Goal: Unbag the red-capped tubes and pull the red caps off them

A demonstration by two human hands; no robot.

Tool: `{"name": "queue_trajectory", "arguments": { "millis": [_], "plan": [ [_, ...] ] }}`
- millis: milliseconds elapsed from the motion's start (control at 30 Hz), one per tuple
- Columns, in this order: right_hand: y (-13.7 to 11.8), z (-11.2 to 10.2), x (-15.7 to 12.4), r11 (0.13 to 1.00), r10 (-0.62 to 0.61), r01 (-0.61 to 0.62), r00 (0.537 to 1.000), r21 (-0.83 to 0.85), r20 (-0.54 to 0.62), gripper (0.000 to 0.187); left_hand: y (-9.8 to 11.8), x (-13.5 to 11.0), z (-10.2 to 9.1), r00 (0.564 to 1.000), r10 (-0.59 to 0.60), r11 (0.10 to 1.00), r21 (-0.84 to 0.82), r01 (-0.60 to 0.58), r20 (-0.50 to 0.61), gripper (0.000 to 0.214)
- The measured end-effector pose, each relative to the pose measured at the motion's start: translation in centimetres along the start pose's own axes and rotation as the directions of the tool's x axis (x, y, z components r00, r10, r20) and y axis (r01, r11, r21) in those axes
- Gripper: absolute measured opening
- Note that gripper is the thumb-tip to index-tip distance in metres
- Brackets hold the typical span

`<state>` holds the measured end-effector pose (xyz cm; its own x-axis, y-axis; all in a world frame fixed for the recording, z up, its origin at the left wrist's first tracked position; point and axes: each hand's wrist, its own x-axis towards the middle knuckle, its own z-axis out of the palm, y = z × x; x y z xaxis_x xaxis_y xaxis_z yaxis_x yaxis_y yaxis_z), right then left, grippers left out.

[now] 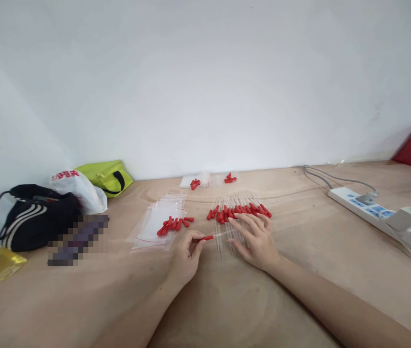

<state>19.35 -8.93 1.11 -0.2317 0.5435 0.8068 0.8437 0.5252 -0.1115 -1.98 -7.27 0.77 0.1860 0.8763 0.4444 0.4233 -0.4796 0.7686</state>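
My left hand (190,251) is closed in a pinch round a red rubber dropper bulb (207,238). A thin clear glass tube (221,234) lies in line with its tip, pointing right; whether the two are joined I cannot tell. My right hand (256,239) spreads its fingers over the near part of a row of glass droppers with red bulbs (239,209), thumb and forefinger apart by the tube's far end. More clear tubes lie under and beside that hand. Left of my left hand, loose red bulbs (172,224) rest on clear zip bags (158,212).
Two small bags with red bulbs (195,183) (230,178) lie near the wall. A white power strip (364,208) with plugs and cables stands on the right. At left are a black bag (42,220), a white plastic bag (78,191) and a lime-green pouch (106,176).
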Motion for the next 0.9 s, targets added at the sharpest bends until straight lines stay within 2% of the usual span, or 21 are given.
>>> {"name": "queue_trajectory", "arguments": {
  "millis": [133, 333, 467, 633, 900],
  "plan": [
    [-0.4, 0.2, -0.1, 0.992, -0.123, 0.122, 0.99, 0.021, 0.063, 0.024, 0.6, -0.1, 0.1, 0.993, 0.051, 0.998, -0.048, -0.046, 0.103, 0.009],
    [-0.7, 0.7, -0.4, 0.99, -0.138, 0.134, 0.984, 0.041, 0.116, 0.016, 2.2, 0.3, 0.0, 0.962, 0.132, 0.987, 0.059, -0.15, 0.239, 0.018],
    [-1.2, 0.5, -0.4, 0.986, -0.158, 0.149, 0.977, 0.069, 0.144, 0.017, 2.8, 0.7, 0.0, 0.93, 0.104, 0.983, 0.103, -0.15, 0.353, 0.021],
    [-1.3, 0.1, -0.4, 0.979, -0.189, 0.174, 0.972, 0.111, 0.142, 0.018, 2.4, 0.8, 0.0, 0.93, 0.009, 0.987, 0.144, -0.066, 0.368, 0.02],
    [-1.3, -0.1, -0.7, 0.977, -0.19, 0.171, 0.97, 0.128, 0.153, 0.02, 2.9, 1.0, -0.6, 0.902, 0.007, 0.984, 0.156, -0.083, 0.431, 0.023]
  ]
}}
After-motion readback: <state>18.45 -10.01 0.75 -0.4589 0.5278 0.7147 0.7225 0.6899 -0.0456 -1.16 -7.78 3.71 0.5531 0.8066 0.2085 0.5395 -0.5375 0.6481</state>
